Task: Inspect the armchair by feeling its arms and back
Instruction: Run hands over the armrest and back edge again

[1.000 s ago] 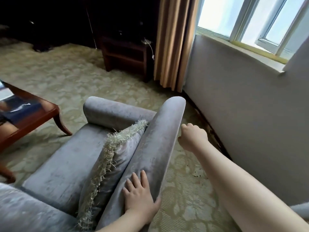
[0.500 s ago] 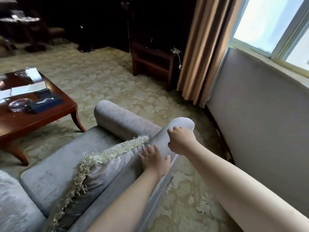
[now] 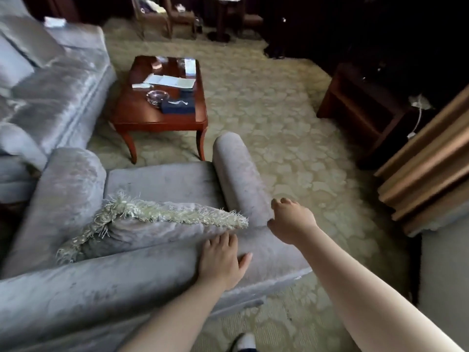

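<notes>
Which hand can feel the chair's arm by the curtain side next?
Right. The right hand sits at the near end of that armrest, fingers curled; the left hand lies flat on the chair back, farther from it.

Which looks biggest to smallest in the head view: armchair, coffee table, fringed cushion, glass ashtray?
1. armchair, spanning most of the lower frame.
2 and 3. fringed cushion and coffee table: they look about alike, and the cushion is nearer the camera, so I leave them unranked.
4. glass ashtray, clearly smallest.
</notes>
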{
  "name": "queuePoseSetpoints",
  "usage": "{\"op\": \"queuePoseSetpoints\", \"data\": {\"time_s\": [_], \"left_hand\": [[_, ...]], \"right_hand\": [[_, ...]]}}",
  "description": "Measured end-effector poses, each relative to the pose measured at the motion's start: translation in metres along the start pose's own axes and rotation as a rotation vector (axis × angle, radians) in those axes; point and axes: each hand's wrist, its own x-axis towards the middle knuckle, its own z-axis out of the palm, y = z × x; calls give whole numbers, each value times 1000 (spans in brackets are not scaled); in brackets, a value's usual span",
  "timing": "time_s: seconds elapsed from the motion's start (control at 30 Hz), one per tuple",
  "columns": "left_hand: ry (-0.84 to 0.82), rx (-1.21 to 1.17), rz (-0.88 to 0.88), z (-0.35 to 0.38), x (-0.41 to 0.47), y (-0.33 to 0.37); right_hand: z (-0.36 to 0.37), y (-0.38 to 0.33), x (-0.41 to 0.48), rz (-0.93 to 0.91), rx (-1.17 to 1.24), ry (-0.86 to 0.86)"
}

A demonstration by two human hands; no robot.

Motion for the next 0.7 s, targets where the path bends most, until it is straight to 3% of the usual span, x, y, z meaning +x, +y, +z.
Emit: {"op": "queuePoseSetpoints", "data": {"time_s": [0.33, 0.7], "left_hand": [[141, -124, 29, 8, 10, -5], [-32, -71, -85, -5, 4, 1]], "right_hand": [[-36, -3, 141, -447, -35, 46], [-28, -33, 165, -924, -100, -53]]}}
